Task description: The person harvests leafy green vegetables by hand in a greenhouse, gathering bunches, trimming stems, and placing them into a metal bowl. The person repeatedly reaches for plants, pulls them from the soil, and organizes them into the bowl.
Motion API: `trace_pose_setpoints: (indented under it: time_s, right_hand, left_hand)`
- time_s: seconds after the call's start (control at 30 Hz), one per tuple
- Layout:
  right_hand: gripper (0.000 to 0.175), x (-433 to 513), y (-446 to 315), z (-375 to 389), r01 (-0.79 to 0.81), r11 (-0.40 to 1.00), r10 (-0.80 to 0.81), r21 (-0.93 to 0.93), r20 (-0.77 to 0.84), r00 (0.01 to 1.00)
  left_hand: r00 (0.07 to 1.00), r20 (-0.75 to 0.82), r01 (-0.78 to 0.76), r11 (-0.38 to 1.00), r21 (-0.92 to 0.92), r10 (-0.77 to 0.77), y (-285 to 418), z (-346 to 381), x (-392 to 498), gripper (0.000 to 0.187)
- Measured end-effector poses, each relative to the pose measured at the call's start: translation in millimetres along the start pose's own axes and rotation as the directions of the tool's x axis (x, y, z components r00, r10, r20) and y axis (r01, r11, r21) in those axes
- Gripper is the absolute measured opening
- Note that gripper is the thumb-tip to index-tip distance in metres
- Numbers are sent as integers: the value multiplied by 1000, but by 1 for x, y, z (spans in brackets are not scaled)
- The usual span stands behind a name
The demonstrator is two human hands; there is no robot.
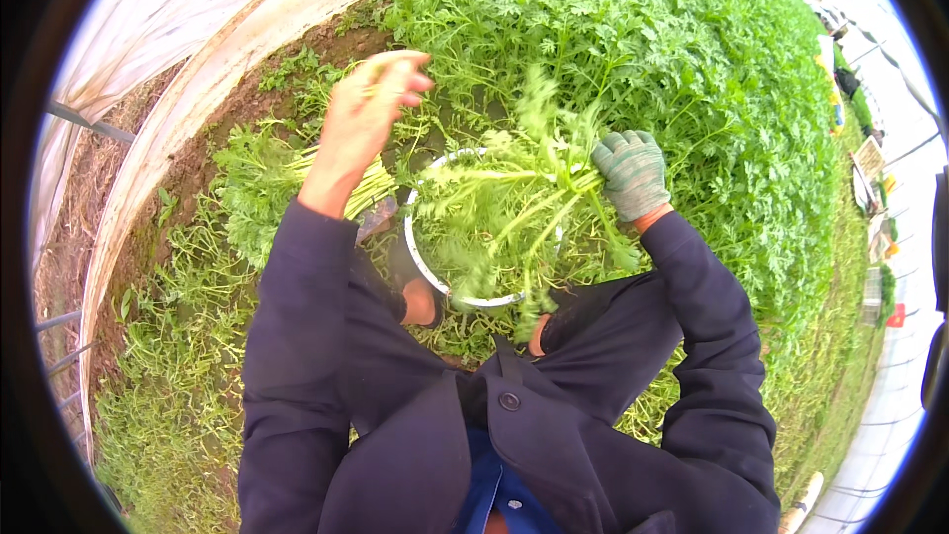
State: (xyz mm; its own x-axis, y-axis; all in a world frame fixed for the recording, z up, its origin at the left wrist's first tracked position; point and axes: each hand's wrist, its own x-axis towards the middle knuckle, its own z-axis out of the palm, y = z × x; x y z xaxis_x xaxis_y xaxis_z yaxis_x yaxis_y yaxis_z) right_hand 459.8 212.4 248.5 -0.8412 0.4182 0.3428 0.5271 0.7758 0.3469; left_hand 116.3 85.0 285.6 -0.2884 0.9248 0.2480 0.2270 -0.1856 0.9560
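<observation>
My right hand (pixel 632 172), in a grey-green knit glove, grips a bunch of leafy greens (pixel 567 178) by the stems. The bunch looks like crown daisy, and its leaves fan out, blurred, over a round white-rimmed tub (pixel 412 237). Loose leaves and stems show within the rim. Bare and blurred, my left hand (pixel 377 100) is raised to the left of the tub, its fingers loosely curled. Yellow-green specks show at the fingers, but whether it holds a stem is unclear. Below the left wrist lies a pile of cut greens (pixel 259 189), stems pointing towards the tub.
A dense bed of uncut greens (pixel 667 37) grows ahead and to the right. Pale plastic sheeting (pixel 178 104) curves along the left, beside bare soil. Trimmed stems litter the ground (pixel 170 386). Crates (pixel 869 158) and other items stand far right. My knees flank the tub.
</observation>
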Motion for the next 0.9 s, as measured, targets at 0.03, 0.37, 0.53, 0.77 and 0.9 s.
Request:
trace_pose_setpoints:
  time_s: [0.03, 0.37, 0.53, 0.77, 0.9]
  right_hand:
    - [31, 4, 0, -5, 46, 999, -45, 11, -36, 998]
    - [36, 34, -6, -49, 151, 984, -157, -91, -64, 986]
    - [32, 46, -12, -41, 85, 988, -87, -127, -7, 996]
    - [21, 63, -31, -22, 4, 989, -3, -146, 8, 1000]
    - [8, 65, -36, -14, -40, 988, 39, -152, -8, 999]
  left_hand:
    - [976, 200, -87, 996, -7, 86, 4, 6, 9, 42]
    - [595, 756, 393, 919, 22, -273, -4, 79, -3, 80]
    - [598, 624, 426, 859, 284, -503, -16, 119, -21, 149]
    - [899, 355, 198, 960, 196, -258, -81, 141, -43, 124]
    - [853, 377, 390, 921, -3, -360, -92, 134, -50, 81]
